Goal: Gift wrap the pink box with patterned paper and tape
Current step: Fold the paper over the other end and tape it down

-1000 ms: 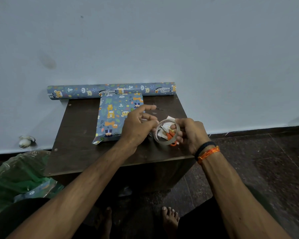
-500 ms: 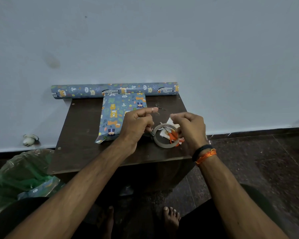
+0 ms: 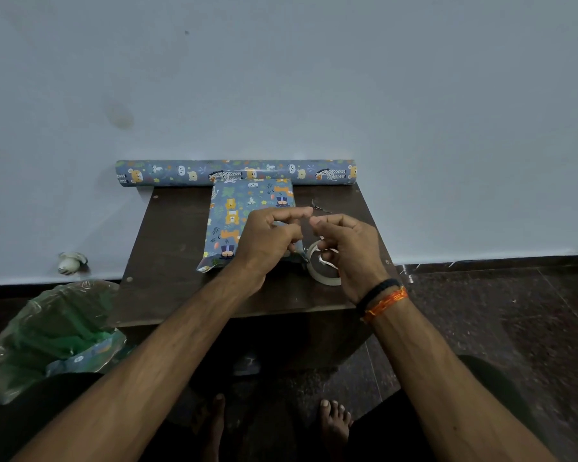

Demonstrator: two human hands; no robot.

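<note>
The box [image 3: 229, 221], wrapped in blue animal-patterned paper, lies on the dark wooden table [image 3: 167, 255], its far end against the roll of the same paper [image 3: 181, 172]. My left hand [image 3: 267, 240] hovers over the box's near right corner with its fingers curled. My right hand [image 3: 351, 251] is just to its right, above the tape roll [image 3: 314, 275], which lies flat on the table. The fingertips of both hands meet and seem to pinch a short strip of clear tape that is barely visible. The scissors are hidden under my right hand.
A small dark metal bit [image 3: 318, 207] lies behind my hands. A green plastic bag [image 3: 54, 331] with paper scraps stands on the floor at the left. A white object [image 3: 69, 261] sits by the wall. My bare feet [image 3: 334, 421] are under the table's front edge.
My right hand let go of the tape roll, which now lies on the table. Both hands rose and came together, fingertip to fingertip, over the box's corner.
</note>
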